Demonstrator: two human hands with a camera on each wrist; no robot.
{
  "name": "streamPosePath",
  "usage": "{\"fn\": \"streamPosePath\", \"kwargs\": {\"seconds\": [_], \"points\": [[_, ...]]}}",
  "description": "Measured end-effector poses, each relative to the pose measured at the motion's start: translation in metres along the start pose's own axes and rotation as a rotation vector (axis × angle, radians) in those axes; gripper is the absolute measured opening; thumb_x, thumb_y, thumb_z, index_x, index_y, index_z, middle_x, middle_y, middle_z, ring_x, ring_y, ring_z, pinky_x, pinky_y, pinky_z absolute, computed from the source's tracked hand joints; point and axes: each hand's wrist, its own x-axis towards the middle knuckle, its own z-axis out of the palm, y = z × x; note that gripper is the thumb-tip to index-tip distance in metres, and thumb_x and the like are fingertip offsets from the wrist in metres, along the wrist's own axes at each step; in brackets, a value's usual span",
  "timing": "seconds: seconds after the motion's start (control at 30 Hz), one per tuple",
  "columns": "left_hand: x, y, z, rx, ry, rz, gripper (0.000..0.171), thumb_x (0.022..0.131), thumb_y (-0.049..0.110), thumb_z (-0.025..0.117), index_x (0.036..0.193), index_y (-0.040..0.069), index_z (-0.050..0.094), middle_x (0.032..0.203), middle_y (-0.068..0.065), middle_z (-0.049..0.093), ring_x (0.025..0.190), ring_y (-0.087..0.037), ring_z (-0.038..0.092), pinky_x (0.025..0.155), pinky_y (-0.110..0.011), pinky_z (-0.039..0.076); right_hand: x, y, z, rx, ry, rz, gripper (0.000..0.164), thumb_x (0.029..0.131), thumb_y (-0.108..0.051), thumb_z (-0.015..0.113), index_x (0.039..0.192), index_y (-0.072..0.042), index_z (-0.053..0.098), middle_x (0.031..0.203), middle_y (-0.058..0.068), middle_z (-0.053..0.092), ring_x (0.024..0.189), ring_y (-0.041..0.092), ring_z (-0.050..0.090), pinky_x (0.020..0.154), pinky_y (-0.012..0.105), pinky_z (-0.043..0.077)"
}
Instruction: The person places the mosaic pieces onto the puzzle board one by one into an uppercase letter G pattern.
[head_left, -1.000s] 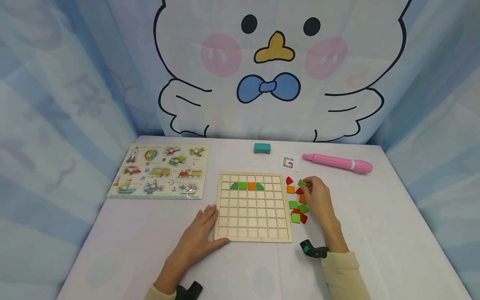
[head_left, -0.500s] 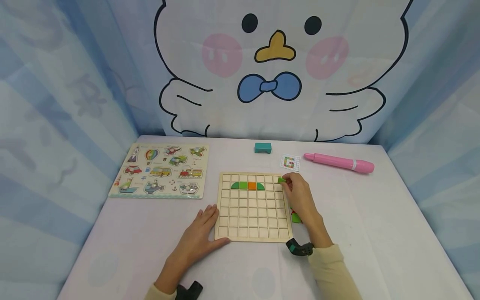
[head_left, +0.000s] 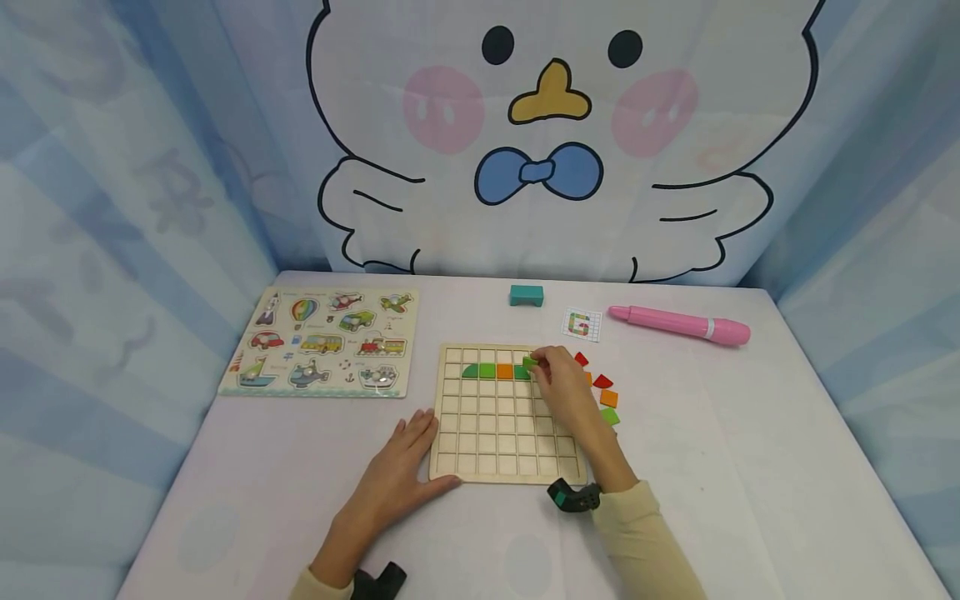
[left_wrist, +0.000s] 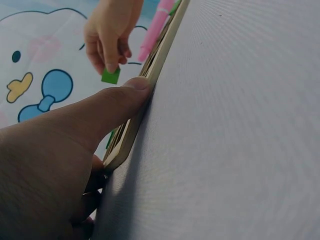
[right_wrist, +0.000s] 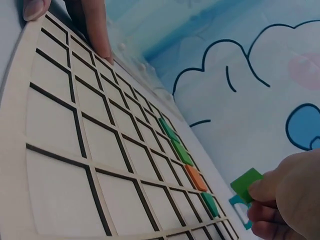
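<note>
A wooden grid board (head_left: 486, 462) lies flat on the table. One of its upper rows bears a green square tile (head_left: 487, 372), an orange square tile (head_left: 504, 372) and dark green curved-edge tiles, one at each end. My right hand (head_left: 567, 390) pinches another green square tile (right_wrist: 246, 184) between thumb and fingers, held above the right end of that row. At the board's near left corner rests my left hand (head_left: 401, 467), its fingers along the left side and its thumb (left_wrist: 135, 84) against the front edge.
Loose tiles, including an orange one (head_left: 609, 398) and a red one (head_left: 603, 381), lie right of the board, partly hidden by my right arm. Behind are a pattern card (head_left: 581, 324), a pink pen (head_left: 678, 325) and a teal block (head_left: 527, 296). A vehicle puzzle (head_left: 318, 342) lies left.
My right hand has lifted the green square tile from the loose pile and carried it leftward over the board to the row's right end. The left hand has stayed in place.
</note>
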Motion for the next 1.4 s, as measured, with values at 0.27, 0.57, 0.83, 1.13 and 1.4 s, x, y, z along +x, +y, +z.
{"fn": "streamPosePath", "kwargs": {"seconds": [0.27, 0.57, 0.83, 1.13, 1.4], "points": [[0.000, -0.002, 0.000, 0.013, 0.012, 0.029, 0.096, 0.080, 0.063, 0.073, 0.148, 0.002, 0.046, 0.159, -0.011, 0.041, 0.150, -0.026, 0.036, 0.126, -0.044, 0.028, 0.003, -0.015, 0.012, 0.005, -0.049, -0.016, 0.019, 0.098, -0.008, 0.063, 0.116, -0.002, 0.065, 0.107, 0.012, 0.066, 0.090, 0.022, 0.059, 0.081, 0.034, 0.059], [0.000, -0.003, 0.000, 0.009, 0.029, 0.040, 0.095, 0.080, 0.062, 0.075, 0.147, 0.001, 0.048, 0.158, -0.012, 0.043, 0.149, -0.027, 0.037, 0.126, -0.044, 0.029, 0.005, -0.021, 0.028, 0.057, -0.075, -0.048, 0.017, 0.097, -0.007, 0.064, 0.114, -0.003, 0.066, 0.102, 0.010, 0.066, 0.088, 0.019, 0.058, 0.078, 0.033, 0.057], [0.000, -0.002, 0.000, 0.007, 0.020, 0.029, 0.096, 0.080, 0.065, 0.072, 0.148, 0.002, 0.047, 0.159, -0.011, 0.042, 0.150, -0.026, 0.036, 0.126, -0.044, 0.028, 0.005, -0.025, 0.039, 0.072, -0.106, -0.069, 0.016, 0.098, -0.008, 0.063, 0.114, -0.004, 0.066, 0.103, 0.007, 0.067, 0.088, 0.016, 0.059, 0.077, 0.031, 0.057], [0.000, -0.001, 0.000, -0.003, 0.017, 0.023, 0.096, 0.080, 0.066, 0.072, 0.148, 0.003, 0.047, 0.159, -0.010, 0.042, 0.150, -0.025, 0.036, 0.126, -0.043, 0.028, 0.002, -0.031, 0.048, 0.078, -0.125, -0.121, 0.016, 0.098, -0.010, 0.064, 0.113, -0.005, 0.066, 0.107, 0.007, 0.069, 0.092, 0.015, 0.062, 0.080, 0.032, 0.058], [0.000, -0.001, -0.001, 0.000, 0.013, 0.018, 0.095, 0.080, 0.065, 0.073, 0.148, 0.002, 0.048, 0.158, -0.010, 0.043, 0.150, -0.026, 0.037, 0.126, -0.044, 0.029, 0.000, -0.032, 0.055, 0.048, -0.115, -0.148, 0.015, 0.098, -0.013, 0.065, 0.112, -0.006, 0.067, 0.101, 0.005, 0.069, 0.086, 0.013, 0.059, 0.075, 0.028, 0.056]]}}
